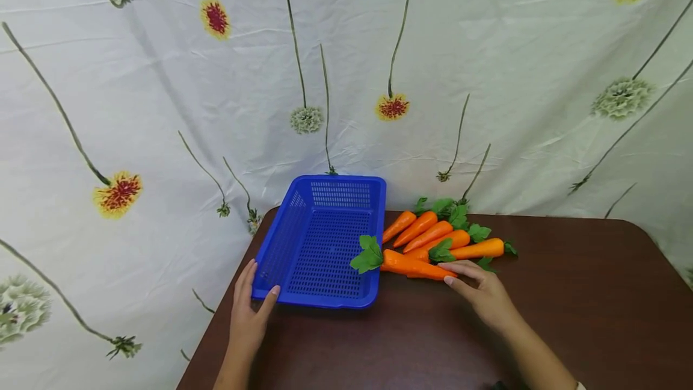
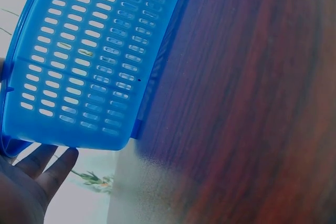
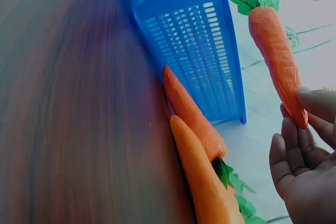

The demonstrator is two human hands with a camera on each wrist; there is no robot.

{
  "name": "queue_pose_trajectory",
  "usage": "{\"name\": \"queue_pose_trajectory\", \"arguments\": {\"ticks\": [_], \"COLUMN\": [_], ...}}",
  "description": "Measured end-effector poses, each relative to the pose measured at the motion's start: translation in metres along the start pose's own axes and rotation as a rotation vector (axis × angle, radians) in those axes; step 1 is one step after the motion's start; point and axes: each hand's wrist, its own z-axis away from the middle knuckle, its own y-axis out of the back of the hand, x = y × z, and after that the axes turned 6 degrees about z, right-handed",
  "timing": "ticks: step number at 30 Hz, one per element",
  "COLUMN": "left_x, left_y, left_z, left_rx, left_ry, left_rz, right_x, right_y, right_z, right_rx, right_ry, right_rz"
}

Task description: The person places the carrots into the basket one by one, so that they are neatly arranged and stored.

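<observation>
A blue plastic basket (image 1: 331, 239) with slotted walls stands on the table, its inside bare. My left hand (image 1: 250, 303) holds its near left corner, thumb on the front rim and fingers along the left side; the left wrist view shows fingertips (image 2: 62, 167) against the wall. Between thumb and fingers, my right hand (image 1: 479, 290) pinches an orange carrot (image 3: 275, 56) by its narrow tip. This carrot is raised, and its green leaves (image 1: 368, 254) reach over the basket's right rim. Several more carrots (image 1: 430, 236) lie heaped right of the basket, leaves mostly pointing away from it.
The dark brown wooden table (image 1: 568, 281) has rounded far corners. Behind it hangs a pale cloth (image 1: 520, 65) printed with flowers, close to the basket's far rim. A small dark object (image 1: 499, 385) shows at the bottom edge near my right forearm.
</observation>
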Motion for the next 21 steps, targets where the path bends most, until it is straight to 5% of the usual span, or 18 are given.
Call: {"name": "queue_pose_trajectory", "arguments": {"ticks": [21], "left_x": [-0.002], "left_y": [0.0], "left_z": [0.0], "left_rx": [-0.006], "left_ry": [0.007], "left_rz": [0.0], "right_x": [-0.026], "right_y": [-0.06], "right_z": [-0.014], "right_rx": [0.013], "right_ry": [0.034], "right_rz": [-0.091]}}
